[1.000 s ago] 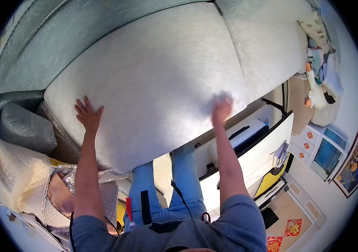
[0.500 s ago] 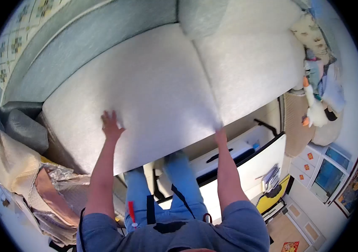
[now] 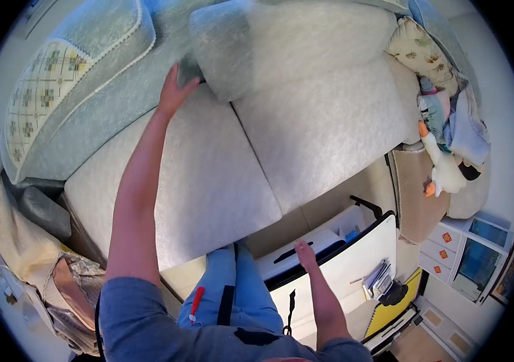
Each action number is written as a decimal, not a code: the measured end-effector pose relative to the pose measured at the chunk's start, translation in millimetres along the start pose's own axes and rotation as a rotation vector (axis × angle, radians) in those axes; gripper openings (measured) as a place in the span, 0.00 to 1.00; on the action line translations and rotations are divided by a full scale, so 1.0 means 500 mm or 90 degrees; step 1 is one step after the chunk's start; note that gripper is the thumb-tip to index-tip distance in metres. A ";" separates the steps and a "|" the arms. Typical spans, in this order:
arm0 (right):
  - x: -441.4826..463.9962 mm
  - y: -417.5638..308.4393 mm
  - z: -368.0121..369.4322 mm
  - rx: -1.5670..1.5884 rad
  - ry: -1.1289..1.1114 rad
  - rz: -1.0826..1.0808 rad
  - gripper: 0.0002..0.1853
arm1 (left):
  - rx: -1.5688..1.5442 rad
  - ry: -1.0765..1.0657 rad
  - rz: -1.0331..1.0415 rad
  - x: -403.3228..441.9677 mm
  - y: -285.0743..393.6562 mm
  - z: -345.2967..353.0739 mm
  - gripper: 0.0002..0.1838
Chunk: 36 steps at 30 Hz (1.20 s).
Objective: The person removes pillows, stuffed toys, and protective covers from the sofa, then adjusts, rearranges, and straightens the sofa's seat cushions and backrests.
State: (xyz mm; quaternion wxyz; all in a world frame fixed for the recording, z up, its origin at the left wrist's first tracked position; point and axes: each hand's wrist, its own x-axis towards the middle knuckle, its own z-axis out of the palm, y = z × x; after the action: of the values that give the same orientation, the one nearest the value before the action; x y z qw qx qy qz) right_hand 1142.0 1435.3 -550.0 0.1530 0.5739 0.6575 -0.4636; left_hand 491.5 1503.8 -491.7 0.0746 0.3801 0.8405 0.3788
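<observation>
Grey backrest, partly behind left hand

1. I'm looking through one camera on the person's head, which is facing forward and steeply down.
2. Its wide lens is bending straight edges into curves, and darkness is rounding off the picture's corners.
3. The grey T-shirt is filling the bottom edge, closest to me, with the blue jeans showing just above it.
4. The left hand and right hand are both falling inside this view, reaching away from me.
5. The pale sofa is spreading across the middle, and I'm seeing its seat from above.
6. Toward the right, I'm catching the white tabletop and, farther off, the white cabinet, leaning.
</observation>
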 end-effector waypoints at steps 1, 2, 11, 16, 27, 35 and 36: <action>-0.009 -0.013 0.018 0.000 0.007 -0.028 0.20 | -0.080 0.021 -0.031 0.054 0.029 0.001 0.46; -0.023 -0.022 0.032 0.054 -0.007 -0.039 0.19 | -0.160 0.042 -0.062 0.104 0.051 0.000 0.46; -0.075 -0.051 0.127 0.114 -0.076 -0.007 0.20 | -0.602 -0.103 -0.236 0.308 0.082 0.029 0.35; -0.022 -0.130 0.120 0.219 -0.045 -0.015 0.19 | -0.534 -0.051 -0.205 0.199 0.202 0.008 0.30; 0.206 -0.555 -0.177 0.632 0.144 -0.253 0.34 | -0.164 0.016 0.227 -0.097 0.357 0.088 0.15; 0.218 -0.570 -0.255 0.808 0.140 -0.351 0.36 | -0.136 -0.096 0.366 -0.229 0.523 0.120 0.15; 0.196 -0.556 -0.271 0.823 0.141 -0.349 0.35 | -0.170 -0.115 0.391 -0.250 0.552 0.126 0.15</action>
State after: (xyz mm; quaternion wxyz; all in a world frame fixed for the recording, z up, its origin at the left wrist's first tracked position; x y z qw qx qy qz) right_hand 908.6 1626.5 -430.4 -0.4080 0.4076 0.3834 -0.7214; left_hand 765.8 1570.4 -364.9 0.0807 0.6340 0.6200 0.4552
